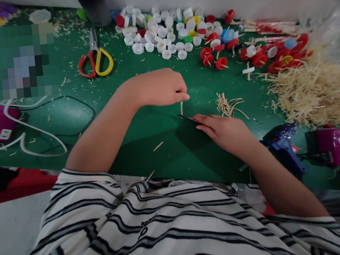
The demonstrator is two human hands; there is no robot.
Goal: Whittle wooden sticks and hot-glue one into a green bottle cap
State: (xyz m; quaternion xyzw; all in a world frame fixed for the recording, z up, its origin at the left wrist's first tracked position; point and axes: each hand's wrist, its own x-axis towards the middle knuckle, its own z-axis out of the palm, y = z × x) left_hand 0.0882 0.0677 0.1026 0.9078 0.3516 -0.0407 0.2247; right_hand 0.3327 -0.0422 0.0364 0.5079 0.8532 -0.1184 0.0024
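Note:
My left hand (166, 87) is closed, its thumb and finger pinching a thin wooden stick (182, 108) that points down toward the table. My right hand (226, 130) grips a small knife (188, 118); most of its handle is hidden in the fingers. The dark blade reaches left to the lower end of the stick. Just beyond my right hand lies a little pile of wood shavings (225, 105). A short loose stick (158, 146) rests on the green table nearer my body, and another wooden piece (150, 176) is by my shirt.
Scissors (95, 56) with red and yellow handles lie at the back left. White bottle caps (161, 32) spread along the wall, with red caps on sticks (221, 62) beside them. A shavings heap (316, 89), blue glue gun (284, 146) and purple power strip (337, 147) sit right; white cable (37, 128) left.

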